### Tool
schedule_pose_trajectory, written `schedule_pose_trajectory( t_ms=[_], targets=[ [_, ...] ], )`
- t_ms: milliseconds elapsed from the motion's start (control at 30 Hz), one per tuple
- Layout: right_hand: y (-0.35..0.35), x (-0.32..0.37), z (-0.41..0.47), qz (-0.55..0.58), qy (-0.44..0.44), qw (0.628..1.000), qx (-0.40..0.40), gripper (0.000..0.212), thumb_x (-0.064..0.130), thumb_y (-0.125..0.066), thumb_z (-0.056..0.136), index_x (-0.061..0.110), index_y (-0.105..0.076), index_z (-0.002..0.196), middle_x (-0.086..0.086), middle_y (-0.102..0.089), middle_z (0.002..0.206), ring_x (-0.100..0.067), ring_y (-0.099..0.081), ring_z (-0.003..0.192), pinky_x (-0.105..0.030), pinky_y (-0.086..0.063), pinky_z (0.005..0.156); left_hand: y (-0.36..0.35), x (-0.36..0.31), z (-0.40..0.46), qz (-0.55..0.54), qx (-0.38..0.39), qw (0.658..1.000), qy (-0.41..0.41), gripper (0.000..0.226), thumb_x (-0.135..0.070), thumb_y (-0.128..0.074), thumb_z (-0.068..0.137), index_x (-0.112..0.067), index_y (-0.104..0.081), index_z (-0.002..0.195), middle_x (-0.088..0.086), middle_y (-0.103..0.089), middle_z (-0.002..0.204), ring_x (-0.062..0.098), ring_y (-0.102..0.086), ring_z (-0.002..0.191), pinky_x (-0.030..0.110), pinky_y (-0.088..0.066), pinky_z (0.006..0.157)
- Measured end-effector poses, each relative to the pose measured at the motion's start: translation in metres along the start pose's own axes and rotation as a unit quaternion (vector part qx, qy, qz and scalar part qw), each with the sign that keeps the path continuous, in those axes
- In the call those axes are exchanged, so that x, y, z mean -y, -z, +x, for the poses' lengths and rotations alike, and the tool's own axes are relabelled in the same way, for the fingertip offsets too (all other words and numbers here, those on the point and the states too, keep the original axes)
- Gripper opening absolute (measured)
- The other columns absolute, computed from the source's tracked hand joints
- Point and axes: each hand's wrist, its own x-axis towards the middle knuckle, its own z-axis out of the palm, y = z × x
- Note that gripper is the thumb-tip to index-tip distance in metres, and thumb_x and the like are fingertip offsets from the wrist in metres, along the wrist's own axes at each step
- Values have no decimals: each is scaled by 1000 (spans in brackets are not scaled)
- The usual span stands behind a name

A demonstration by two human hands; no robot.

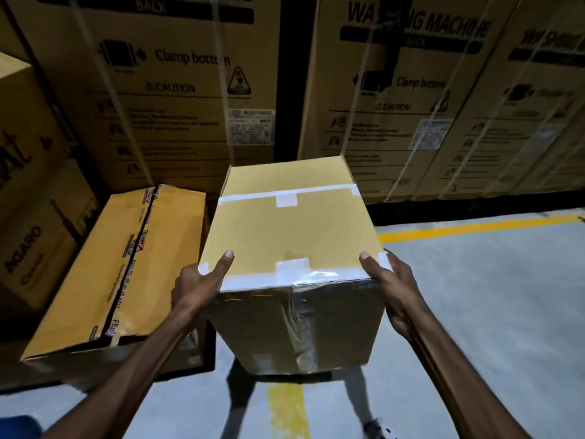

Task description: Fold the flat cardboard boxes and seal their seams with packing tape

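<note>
A folded brown cardboard box (291, 236) is held up in the air in front of me. Clear and white packing tape runs along its top seams and down its near face. My left hand (198, 285) grips the box's near left corner, thumb on the top face. My right hand (391, 282) grips the near right corner, thumb on top, fingers hidden behind the side. No tape roll is in view.
A second taped box (126, 267) with printed tape lies tilted at the left, close to the held box. Tall washing machine cartons (411, 90) form a wall behind. Stacked cartons (28, 198) stand at far left. Grey floor with a yellow line (474, 226) lies to the right.
</note>
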Motion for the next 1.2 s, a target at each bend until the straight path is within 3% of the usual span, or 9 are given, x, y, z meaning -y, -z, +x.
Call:
schedule_pose_trajectory(
  t_ms=[200,500,567,667,800,867,967,1100,1200],
  targets=[
    [0,-41,-33,-80,67,993,49,46,27,-61,100,36,-49,143,19,-65,129,3,-59,118,-15,-48,93,15,54,-10,-19,7,993,-119,82,-80,-56,75,-14,-62,124,7,-70,112,27,-65,102,44,-54,89],
    [27,-125,-88,-145,-148,977,-51,54,-3,-67,84,13,-53,134,-12,-64,123,-31,-62,105,-42,-52,79,-6,128,-45,-21,188,981,-50,49,-3,-84,76,-2,-62,120,9,-74,109,25,-71,104,26,-58,82],
    [27,-121,-110,-135,-203,968,-52,39,1,-79,78,4,-60,112,-16,-69,97,-32,-67,87,-38,-53,67,-7,146,-61,98,197,974,-45,44,-8,-87,71,-9,-64,109,5,-74,102,23,-71,95,24,-56,71],
    [15,-121,-137,-98,-235,967,-1,68,1,-94,62,3,-59,120,-12,-71,94,-21,-72,74,-27,-54,52,4,184,-68,235,203,950,-27,48,-27,-76,63,-25,-60,108,1,-73,96,25,-70,88,36,-56,71],
    [10,-132,-158,-87,-216,973,-1,62,-11,-88,65,11,-56,112,-5,-68,86,-13,-68,67,-20,-55,51,23,182,-77,21,180,983,31,23,1,-66,74,-15,-74,89,6,-77,86,25,-74,81,42,-59,72],
    [14,-136,-159,-142,-199,969,-23,68,15,-99,56,17,-58,111,0,-70,91,-10,-69,73,-23,-57,59,35,158,-81,-97,158,979,84,28,11,-55,90,-9,-72,101,1,-76,80,13,-69,70,30,-57,67],
    [33,-152,-154,-170,-156,970,-72,95,55,-93,36,31,-58,121,6,-72,104,-23,-70,97,-43,-59,82,52,139,-78,-194,167,958,132,27,-2,-47,102,-4,-61,125,9,-75,107,19,-67,90,35,-51,84],
    [47,-113,-158,-156,-100,973,-141,102,49,-95,54,39,-42,140,3,-64,126,-26,-63,112,-50,-55,95,62,105,-90,-190,233,944,136,72,-65,-34,96,-10,-54,138,13,-63,133,23,-63,113,41,-52,90],
    [54,-94,-165,-223,-72,965,-121,119,49,-94,58,41,-22,152,-4,-55,145,-30,-55,128,-51,-50,103,54,71,-106,-24,274,960,44,85,-77,-31,89,-16,-45,147,12,-50,148,32,-52,131,50,-40,105]
  ],
)
